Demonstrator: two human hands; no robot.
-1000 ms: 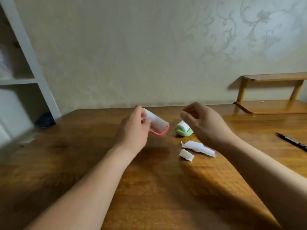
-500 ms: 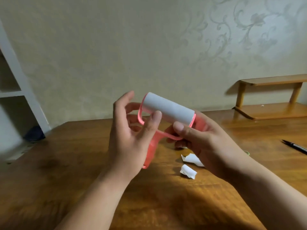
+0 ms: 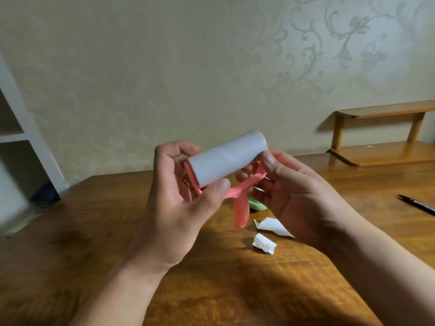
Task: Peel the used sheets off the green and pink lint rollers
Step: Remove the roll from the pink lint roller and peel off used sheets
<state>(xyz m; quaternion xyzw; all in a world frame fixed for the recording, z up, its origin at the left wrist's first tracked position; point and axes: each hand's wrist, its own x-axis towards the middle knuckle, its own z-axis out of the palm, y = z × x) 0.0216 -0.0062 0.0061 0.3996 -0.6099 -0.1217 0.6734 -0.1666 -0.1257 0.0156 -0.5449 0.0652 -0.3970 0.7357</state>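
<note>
Wooden table (image 3: 211, 290) under both hands (image 3: 179, 208) (image 3: 299, 196) gripping the pink lint roller (image 3: 226, 158).

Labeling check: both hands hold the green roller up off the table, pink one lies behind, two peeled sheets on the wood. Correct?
Colours swapped. The head view shows both hands, left hand and right hand, holding the pink roller; the green roller lies behind. Two peeled sheets on the table: correct.

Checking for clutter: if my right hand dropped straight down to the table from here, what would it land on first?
Likely the larger crumpled white peeled sheet on the brown wooden table, just under the right hand; the green lint roller lies close behind, though depth is unclear.
</note>
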